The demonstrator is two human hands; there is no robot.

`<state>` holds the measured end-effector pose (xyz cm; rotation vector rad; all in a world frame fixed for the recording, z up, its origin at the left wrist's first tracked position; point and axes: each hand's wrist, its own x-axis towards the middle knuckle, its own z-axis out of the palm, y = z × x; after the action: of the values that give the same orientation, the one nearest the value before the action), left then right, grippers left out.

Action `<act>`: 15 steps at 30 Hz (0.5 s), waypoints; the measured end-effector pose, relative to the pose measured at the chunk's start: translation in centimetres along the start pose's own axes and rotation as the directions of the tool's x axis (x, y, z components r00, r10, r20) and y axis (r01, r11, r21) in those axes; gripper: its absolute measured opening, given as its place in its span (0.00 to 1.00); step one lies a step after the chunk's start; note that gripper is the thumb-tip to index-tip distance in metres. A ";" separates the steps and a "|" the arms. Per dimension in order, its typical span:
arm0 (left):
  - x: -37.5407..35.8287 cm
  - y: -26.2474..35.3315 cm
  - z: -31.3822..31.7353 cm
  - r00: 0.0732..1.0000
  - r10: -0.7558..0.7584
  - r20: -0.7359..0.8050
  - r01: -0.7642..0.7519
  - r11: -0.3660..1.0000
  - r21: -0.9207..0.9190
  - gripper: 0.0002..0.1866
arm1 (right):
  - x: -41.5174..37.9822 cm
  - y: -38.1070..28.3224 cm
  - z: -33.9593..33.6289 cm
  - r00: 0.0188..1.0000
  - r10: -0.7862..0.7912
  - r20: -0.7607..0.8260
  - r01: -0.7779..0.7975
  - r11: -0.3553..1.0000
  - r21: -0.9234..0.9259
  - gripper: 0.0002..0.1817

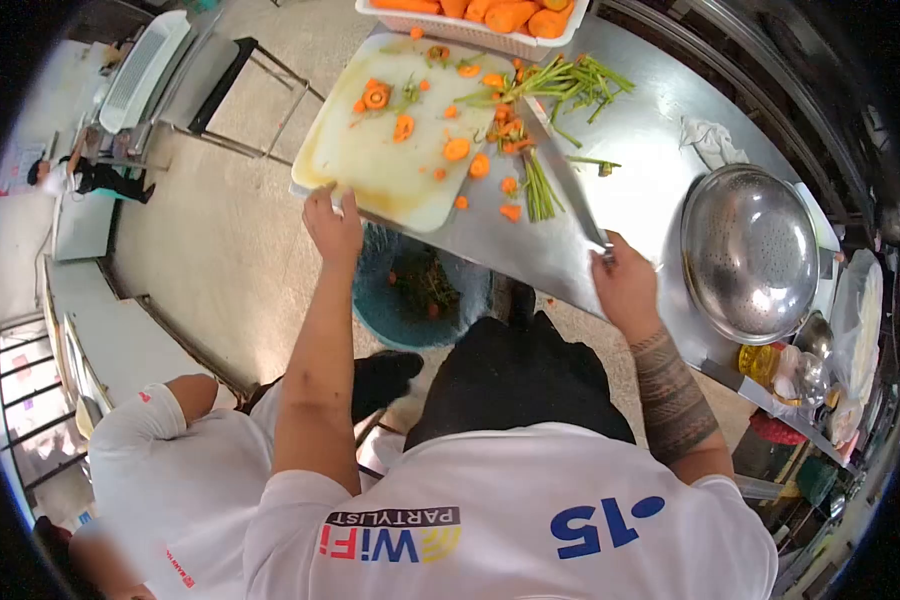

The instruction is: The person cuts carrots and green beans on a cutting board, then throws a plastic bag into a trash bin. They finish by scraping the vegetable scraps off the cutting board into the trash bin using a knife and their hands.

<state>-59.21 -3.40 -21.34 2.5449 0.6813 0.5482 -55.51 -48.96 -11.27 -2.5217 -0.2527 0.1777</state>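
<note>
My left hand [332,225] grips the near edge of a white cutting board [390,160] that juts over the steel counter's edge. My right hand [622,280] holds a long knife [560,165] by the handle, its blade lying flat among the scraps on the board's right side. Orange carrot ends and peel [457,149] are scattered over the board, with green stems [570,82] beside them. Directly below the board's edge stands a blue bin [420,290] with scraps inside.
A white basket of peeled carrots [500,18] sits at the far end of the steel counter [630,190]. An upturned metal colander [748,250] stands to the right, bottles and bowls beyond it. Another person in a white shirt [160,470] is at lower left.
</note>
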 end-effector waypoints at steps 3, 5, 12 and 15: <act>8.5 -0.6 4.5 0.996 -0.004 -0.090 0.004 1.000 0.006 0.29 | 2.7 3.7 -3.0 0.994 0.069 -0.087 -0.075 0.995 -0.062 0.20; 13.4 -0.6 7.5 0.998 -0.051 -0.047 0.044 0.989 -0.144 0.31 | 4.1 6.4 -4.2 0.986 0.090 -0.140 -0.102 0.991 -0.081 0.20; 16.9 12.1 11.7 0.898 0.077 0.434 0.124 0.900 -0.417 0.30 | 9.6 12.2 -5.5 0.951 0.265 -0.156 -0.295 0.931 -0.214 0.18; 12.3 15.3 17.2 0.905 0.332 0.268 -0.224 0.904 -0.364 0.28 | 13.3 14.3 -5.1 0.958 0.226 -0.178 -0.259 0.947 -0.190 0.19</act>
<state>-35.59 -13.98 -24.52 2.3463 0.0895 0.2882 -39.65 -60.40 -16.29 -2.7578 0.1097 0.0536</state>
